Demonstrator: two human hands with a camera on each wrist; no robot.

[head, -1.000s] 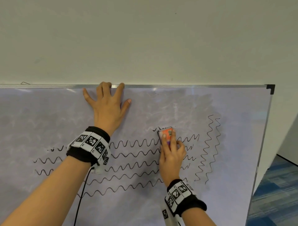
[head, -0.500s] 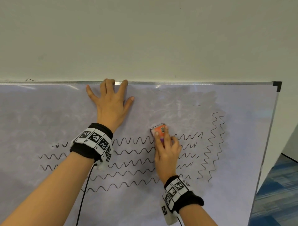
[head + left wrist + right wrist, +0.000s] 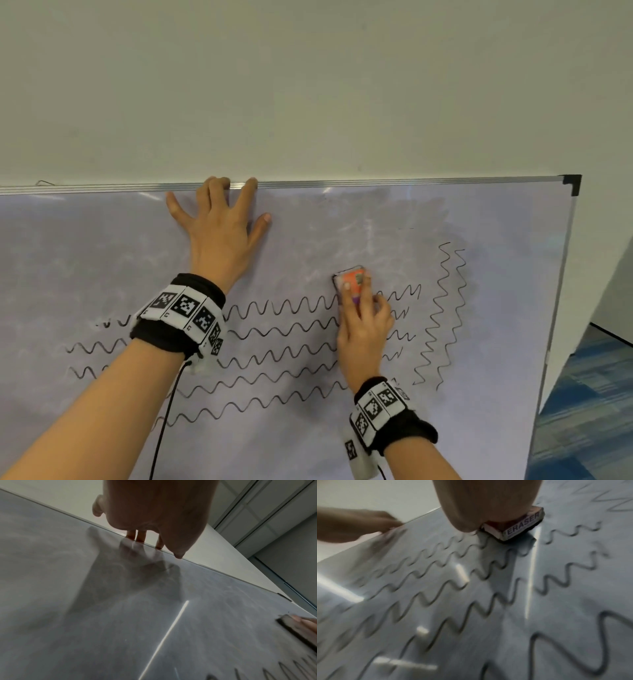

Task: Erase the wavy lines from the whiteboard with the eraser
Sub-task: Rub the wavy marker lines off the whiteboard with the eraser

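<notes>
Scrubbed leftward along the top row and came back again within the last second. Left the small orange-backed block eraser [image 3: 354,277] sitting on the upper row of black wavy lines [image 3: 291,305], roughly where it had started, right of the board's middle. Took off only the short stub of squiggle that had sat just above that row; cleared little else. Kept the grey smeared zone above the rows free of ink.

Held the eraser under the right hand [image 3: 364,329], two fingers laid along its back, the others curled at its side, thumb hidden. Kept the left hand [image 3: 221,240] wide and flat on the tilted white whiteboard [image 3: 102,257], fingers spread, tips reaching the silver metal frame [image 3: 376,183].

Judged the task well short of done: five long rows remaining, plus the upright pair of zigzag lines [image 3: 445,308] near the right edge.

Noted the left forearm and its black-and-white marker wristband [image 3: 185,308] lying across the left stretch of the rows, with a black cable [image 3: 164,428] hanging below, likely to block strokes there. Saw a plain pale wall [image 3: 308,85] behind and blue carpet [image 3: 589,411] at the right.
</notes>
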